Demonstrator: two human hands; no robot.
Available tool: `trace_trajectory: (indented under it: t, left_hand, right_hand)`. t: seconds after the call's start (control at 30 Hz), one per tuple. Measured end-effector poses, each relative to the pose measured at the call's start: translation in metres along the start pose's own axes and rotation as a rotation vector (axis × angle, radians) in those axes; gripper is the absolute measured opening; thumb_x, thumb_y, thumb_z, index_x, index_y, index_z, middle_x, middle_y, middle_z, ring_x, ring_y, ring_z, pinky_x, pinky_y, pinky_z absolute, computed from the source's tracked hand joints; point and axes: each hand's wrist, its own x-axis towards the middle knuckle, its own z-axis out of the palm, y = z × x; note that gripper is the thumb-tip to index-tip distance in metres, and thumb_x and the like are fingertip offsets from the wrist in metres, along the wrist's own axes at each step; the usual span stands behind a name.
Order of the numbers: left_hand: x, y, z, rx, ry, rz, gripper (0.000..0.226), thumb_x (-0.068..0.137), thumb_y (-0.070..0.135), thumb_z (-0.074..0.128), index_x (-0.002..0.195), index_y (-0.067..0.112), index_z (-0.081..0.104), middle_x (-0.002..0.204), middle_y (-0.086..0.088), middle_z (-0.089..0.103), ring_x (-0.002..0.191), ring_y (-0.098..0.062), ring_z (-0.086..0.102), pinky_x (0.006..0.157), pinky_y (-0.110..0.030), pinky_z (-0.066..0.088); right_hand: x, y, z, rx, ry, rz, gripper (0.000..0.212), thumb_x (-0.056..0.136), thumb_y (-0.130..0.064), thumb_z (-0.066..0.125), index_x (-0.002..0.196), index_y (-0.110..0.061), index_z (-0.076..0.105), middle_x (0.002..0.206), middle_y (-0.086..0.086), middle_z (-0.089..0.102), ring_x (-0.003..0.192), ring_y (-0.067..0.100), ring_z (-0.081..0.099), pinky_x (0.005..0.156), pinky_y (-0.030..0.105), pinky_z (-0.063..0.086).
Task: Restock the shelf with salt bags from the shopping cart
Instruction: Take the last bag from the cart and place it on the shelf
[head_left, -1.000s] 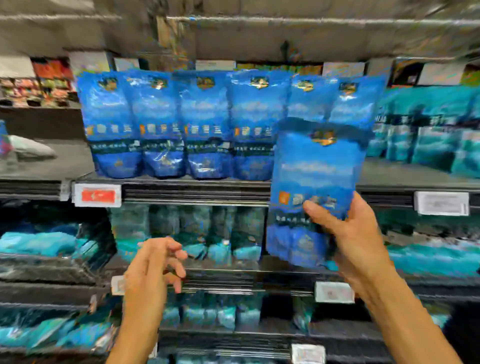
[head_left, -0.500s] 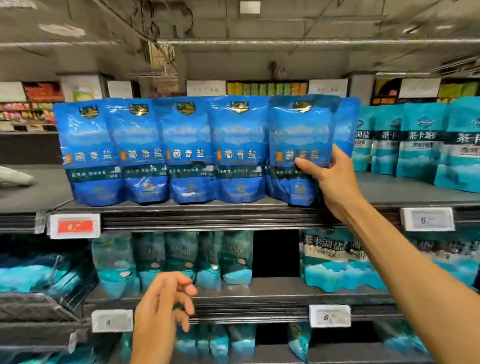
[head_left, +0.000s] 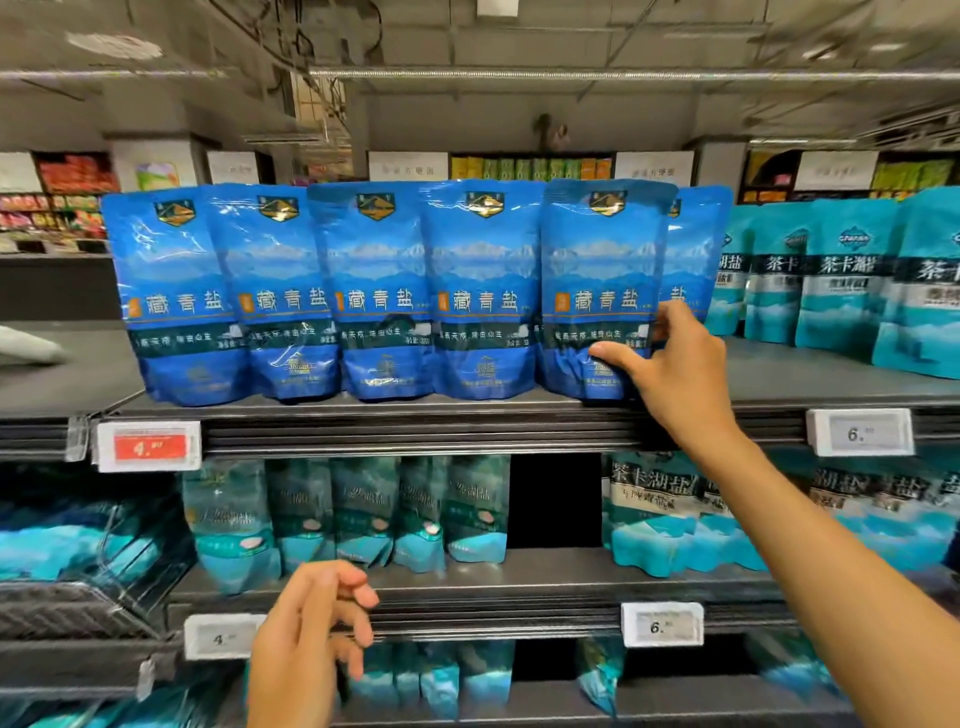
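On top shelf (head_left: 467, 410), right hand (head_left: 670, 374) grips upright glossy blue salt bag (head_left: 597, 291).

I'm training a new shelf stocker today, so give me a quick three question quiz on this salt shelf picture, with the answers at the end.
1. True or false: the right hand grips a blue salt bag standing on the top shelf.
2. Which price tag is red? A, the one on the top shelf edge under the leftmost blue bag; B, the one on the top shelf edge under the teal salt bags; C, the one on the lower shelf edge at the right.
3. Fill in: the left hand holds ____.

Key: 1 true. 2 A, the red price tag. 3 nothing.
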Motion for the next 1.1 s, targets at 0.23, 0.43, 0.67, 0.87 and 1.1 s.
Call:
trace_trajectory:
  t: [0.23, 0.43, 0.67, 0.87, 1.1]
  left_hand:
    - [-0.003, -0.005, -0.002, 0.009, -0.005, -0.015, 0.029, 0.103, 0.006, 0.036, 0.084, -0.006, 0.056, 0.06, -0.01, 0.063, 0.04, -0.019, 0.05, 0.035, -0.014, 0.035]
    - [-0.002, -0.006, -0.007, 0.027, 0.007, -0.002, 0.029, 0.103, 0.008, 0.037, 0.085, -0.003, 0.057, 0.063, -0.011, 0.062, 0.042, -0.018, 0.051, 0.035, -0.015, 0.037]
    - [0.002, -0.008, -0.01, 0.025, 0.004, -0.017, 0.03, 0.102, 0.012, 0.037, 0.085, 0.0, 0.059, 0.066, -0.011, 0.062, 0.044, -0.016, 0.052, 0.034, -0.017, 0.038]
    - [0.004, -0.009, -0.008, 0.014, -0.001, -0.012, 0.03, 0.103, 0.01, 0.036, 0.086, -0.002, 0.058, 0.067, -0.013, 0.061, 0.044, -0.017, 0.051, 0.035, -0.016, 0.037]
    - [0.005, -0.015, -0.005, 0.0, 0.001, -0.005, 0.031, 0.103, 0.01, 0.036, 0.086, -0.003, 0.058, 0.067, -0.014, 0.061, 0.044, -0.016, 0.051, 0.035, -0.015, 0.036]
  right_hand:
    - [-0.004, 0.002, 0.0, 0.092, 0.016, 0.001, 0.059, 0.072, -0.045, 0.082, 0.107, -0.02, 0.042, 0.078, -0.023, 0.045, 0.077, -0.012, 0.054, 0.061, 0.003, 0.037]
    - [-0.008, 0.002, 0.003, 0.101, 0.025, -0.03, 0.058, 0.076, -0.047, 0.08, 0.11, -0.026, 0.038, 0.101, -0.006, 0.055, 0.09, 0.013, 0.052, 0.075, 0.015, 0.034]
    - [-0.01, 0.001, 0.005, 0.103, 0.038, -0.014, 0.063, 0.079, -0.05, 0.076, 0.119, -0.014, 0.042, 0.107, 0.002, 0.055, 0.092, 0.016, 0.054, 0.077, 0.021, 0.037]
    - [-0.01, 0.004, 0.003, 0.108, 0.048, 0.007, 0.065, 0.082, -0.052, 0.072, 0.122, -0.012, 0.041, 0.103, 0.008, 0.053, 0.083, 0.021, 0.053, 0.075, 0.026, 0.039]
    - [-0.016, 0.006, 0.0, 0.093, 0.073, -0.005, 0.055, 0.087, -0.052, 0.065, 0.12, -0.015, 0.042, 0.101, 0.006, 0.053, 0.08, 0.019, 0.051, 0.069, 0.012, 0.034]
